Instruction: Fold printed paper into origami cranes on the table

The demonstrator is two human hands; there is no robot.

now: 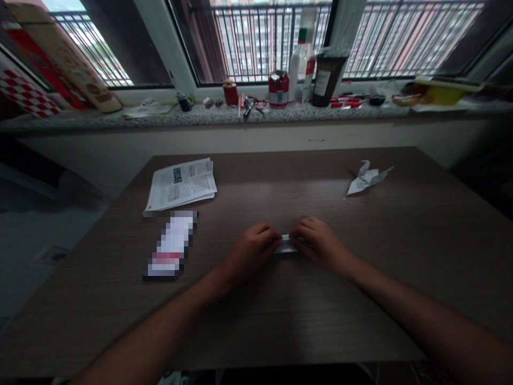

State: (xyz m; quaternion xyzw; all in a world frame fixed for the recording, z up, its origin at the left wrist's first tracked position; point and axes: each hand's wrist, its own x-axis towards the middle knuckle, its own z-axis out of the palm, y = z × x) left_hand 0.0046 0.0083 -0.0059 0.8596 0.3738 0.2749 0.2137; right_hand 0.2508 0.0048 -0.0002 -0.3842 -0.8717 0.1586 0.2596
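A small folded piece of white paper [286, 246] lies on the brown wooden table [280, 315], near the middle. My left hand [250, 251] presses its left end with curled fingers. My right hand [320, 243] pinches its right end, fingers bent over it. Most of the paper is hidden under the fingers of both hands. A finished folded paper figure [366, 179] rests at the far right of the table.
A stack of printed sheets [182, 184] lies at the far left, with a blurred flat object [172, 246] in front of it. The stone windowsill [240, 115] behind the table holds a red can [278, 88], bottles, a dark cup and small tools.
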